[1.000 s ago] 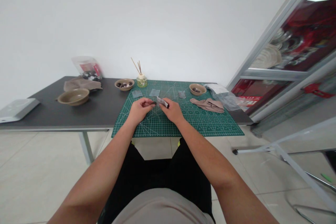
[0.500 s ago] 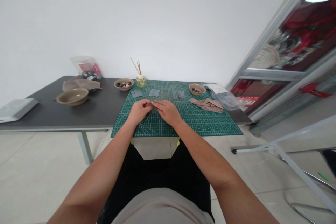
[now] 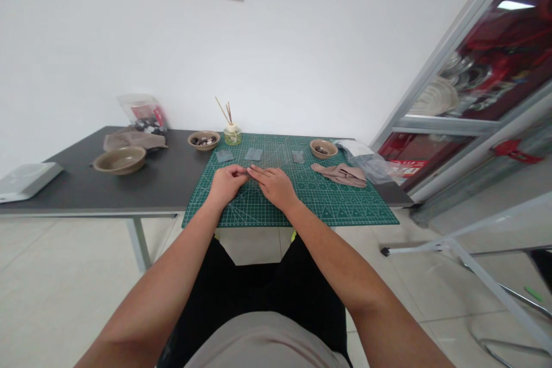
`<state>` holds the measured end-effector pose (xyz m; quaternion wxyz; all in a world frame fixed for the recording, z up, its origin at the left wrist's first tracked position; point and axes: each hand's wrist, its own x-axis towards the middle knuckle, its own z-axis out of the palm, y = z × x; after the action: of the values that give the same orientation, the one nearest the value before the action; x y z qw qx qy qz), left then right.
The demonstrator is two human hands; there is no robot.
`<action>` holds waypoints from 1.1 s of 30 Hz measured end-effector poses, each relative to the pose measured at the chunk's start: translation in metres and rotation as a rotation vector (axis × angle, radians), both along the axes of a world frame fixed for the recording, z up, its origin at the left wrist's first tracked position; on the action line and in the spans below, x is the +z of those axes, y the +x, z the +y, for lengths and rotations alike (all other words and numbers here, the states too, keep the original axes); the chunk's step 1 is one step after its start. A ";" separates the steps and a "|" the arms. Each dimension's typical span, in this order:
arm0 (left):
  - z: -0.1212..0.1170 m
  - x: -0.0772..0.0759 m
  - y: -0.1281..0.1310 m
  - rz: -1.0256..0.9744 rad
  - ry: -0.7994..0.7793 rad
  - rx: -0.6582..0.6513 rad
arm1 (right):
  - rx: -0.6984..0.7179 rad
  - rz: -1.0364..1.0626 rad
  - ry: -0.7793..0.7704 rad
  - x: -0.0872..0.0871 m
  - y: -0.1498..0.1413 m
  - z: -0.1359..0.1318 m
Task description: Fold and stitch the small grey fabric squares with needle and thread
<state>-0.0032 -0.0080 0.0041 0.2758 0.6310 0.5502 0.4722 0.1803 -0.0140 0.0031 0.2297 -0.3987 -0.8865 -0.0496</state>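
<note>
Over the near left half of a green cutting mat (image 3: 340, 204), my left hand (image 3: 227, 185) and my right hand (image 3: 275, 185) meet at the fingertips. Both have their fingers pinched together, and whatever is between them is hidden or too small to make out. Just beyond the hands lie a small clear plastic bag (image 3: 225, 156), a second clear bag (image 3: 253, 154) and, farther right, a third clear bag (image 3: 298, 156). A brown bowl (image 3: 204, 147) of dark and pale pebbles stands back left. Another brown bowl (image 3: 330, 154), with a few dark pebbles, is back right.
A reed diffuser (image 3: 233, 135) stands by the mat's back left corner. Brown cloth (image 3: 342, 173) and crumpled plastic packaging (image 3: 366, 155) lie right. Leftward are a larger bowl (image 3: 123, 165), another cloth (image 3: 129, 139), a bag of stones (image 3: 144, 114) and a white device (image 3: 30, 179).
My hands stay joined at the fingertips in nearly the same spot, with only a slight shift of the fingers. The whole view has tilted a little.
</note>
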 end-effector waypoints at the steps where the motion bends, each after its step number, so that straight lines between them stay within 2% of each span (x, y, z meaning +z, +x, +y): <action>1: 0.000 0.000 0.000 -0.028 -0.002 0.000 | -0.015 0.006 -0.006 0.000 0.000 0.000; 4: 0.000 -0.002 0.000 -0.080 0.004 -0.009 | -0.054 0.021 -0.015 -0.001 0.001 0.000; 10: 0.000 -0.001 0.002 0.002 0.046 0.000 | -0.035 -0.007 -0.008 -0.001 -0.001 -0.002; 15: -0.004 0.002 0.004 -0.029 0.050 0.019 | -0.047 0.045 -0.030 -0.003 -0.002 0.000; 23: -0.002 0.000 0.002 -0.003 0.074 0.002 | -0.042 0.017 -0.026 -0.003 -0.002 -0.002; 33: 0.002 -0.006 0.002 -0.175 0.059 -0.053 | -0.126 0.068 -0.034 0.000 -0.002 -0.003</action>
<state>-0.0013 -0.0057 -0.0022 0.3166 0.6096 0.4931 0.5340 0.1788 -0.0174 0.0029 0.2492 -0.4589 -0.8521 -0.0356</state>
